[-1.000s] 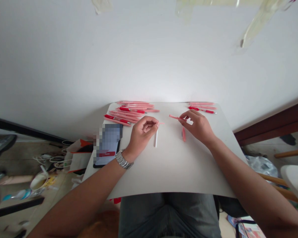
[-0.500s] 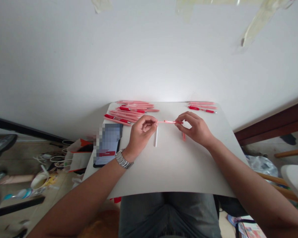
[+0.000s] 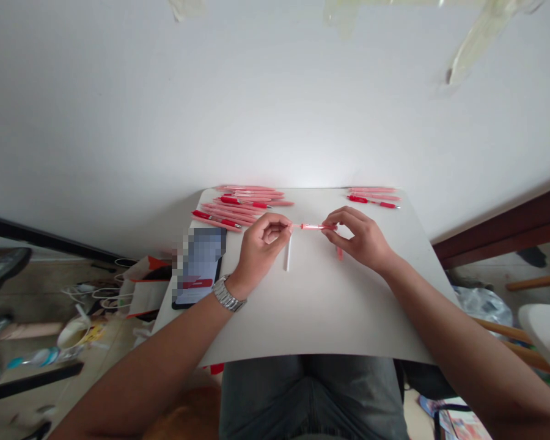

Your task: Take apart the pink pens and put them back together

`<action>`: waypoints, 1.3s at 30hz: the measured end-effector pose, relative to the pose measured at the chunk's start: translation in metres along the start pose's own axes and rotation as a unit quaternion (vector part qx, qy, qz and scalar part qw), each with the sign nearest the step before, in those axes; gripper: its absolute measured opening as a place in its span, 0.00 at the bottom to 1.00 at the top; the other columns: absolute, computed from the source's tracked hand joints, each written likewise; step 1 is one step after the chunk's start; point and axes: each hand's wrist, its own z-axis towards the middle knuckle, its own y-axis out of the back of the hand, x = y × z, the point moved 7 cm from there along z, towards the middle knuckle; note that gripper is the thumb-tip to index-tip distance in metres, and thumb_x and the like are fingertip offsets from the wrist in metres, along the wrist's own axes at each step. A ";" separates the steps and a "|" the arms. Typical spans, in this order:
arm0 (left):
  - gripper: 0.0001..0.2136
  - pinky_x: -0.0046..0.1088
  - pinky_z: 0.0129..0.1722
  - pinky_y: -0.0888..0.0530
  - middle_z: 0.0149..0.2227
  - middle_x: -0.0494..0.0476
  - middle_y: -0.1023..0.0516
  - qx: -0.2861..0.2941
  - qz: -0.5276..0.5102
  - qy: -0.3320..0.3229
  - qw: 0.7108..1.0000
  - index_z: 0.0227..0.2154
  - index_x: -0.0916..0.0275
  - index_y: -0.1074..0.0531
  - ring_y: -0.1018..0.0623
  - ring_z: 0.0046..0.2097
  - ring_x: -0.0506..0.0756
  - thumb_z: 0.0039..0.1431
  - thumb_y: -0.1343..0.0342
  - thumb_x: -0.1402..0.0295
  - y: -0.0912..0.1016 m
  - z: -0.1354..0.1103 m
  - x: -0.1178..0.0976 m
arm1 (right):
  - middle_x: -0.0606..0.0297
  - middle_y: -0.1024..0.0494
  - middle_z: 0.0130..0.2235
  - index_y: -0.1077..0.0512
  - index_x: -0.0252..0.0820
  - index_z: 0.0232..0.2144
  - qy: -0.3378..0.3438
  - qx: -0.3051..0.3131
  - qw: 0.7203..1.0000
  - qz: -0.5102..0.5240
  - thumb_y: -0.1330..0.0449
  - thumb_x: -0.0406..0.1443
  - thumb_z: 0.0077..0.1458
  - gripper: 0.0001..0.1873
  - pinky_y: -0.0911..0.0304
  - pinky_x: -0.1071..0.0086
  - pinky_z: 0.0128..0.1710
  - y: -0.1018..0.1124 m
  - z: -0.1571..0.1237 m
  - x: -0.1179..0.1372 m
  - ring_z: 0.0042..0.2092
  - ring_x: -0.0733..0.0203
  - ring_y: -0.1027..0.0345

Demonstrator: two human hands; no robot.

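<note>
Over the middle of a white board [image 3: 321,305] on my lap, my left hand [image 3: 259,244] and my right hand [image 3: 362,238] pinch the two ends of one thin pink pen part [image 3: 312,227], held level between them. Both hands have their fingers curled closed. A white pen tube [image 3: 287,253] lies on the board just under my left fingers. A short pink piece [image 3: 339,252] lies below my right fingers. A pile of several pink and red pens [image 3: 242,205] sits at the board's far left, and a few more pens [image 3: 373,197] at the far right.
A phone [image 3: 199,266] lies on the board's left edge, beside my left wrist with its metal watch [image 3: 224,295]. A white wall rises behind the board. Floor clutter with a cup and bags [image 3: 80,324] is at left; a wooden ledge [image 3: 508,226] is at right.
My right hand brought the pink part from up right toward my left hand, and now both hands hold it in line between them. The last half second shows almost no movement.
</note>
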 end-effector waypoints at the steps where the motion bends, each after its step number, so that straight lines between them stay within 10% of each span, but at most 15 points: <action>1: 0.08 0.28 0.47 0.21 0.39 0.55 0.21 0.002 0.000 0.000 1.000 0.39 0.60 0.24 0.20 0.43 0.52 0.63 0.33 0.63 0.000 0.000 0.000 | 0.59 0.21 0.40 0.25 0.48 0.42 -0.001 0.000 1.000 0.001 0.39 0.38 0.67 0.03 0.28 0.57 0.41 0.000 0.000 0.000 0.39 0.54 0.26; 39: 0.05 0.25 0.46 0.20 0.41 0.56 0.18 0.033 0.028 -0.030 0.999 0.41 0.62 0.22 0.18 0.43 0.51 0.65 0.34 0.68 -0.005 -0.003 -0.005 | 0.60 0.21 0.40 0.25 0.45 0.42 0.017 -0.007 0.999 0.027 0.37 0.35 0.67 0.03 0.28 0.61 0.40 -0.005 -0.001 0.007 0.38 0.57 0.26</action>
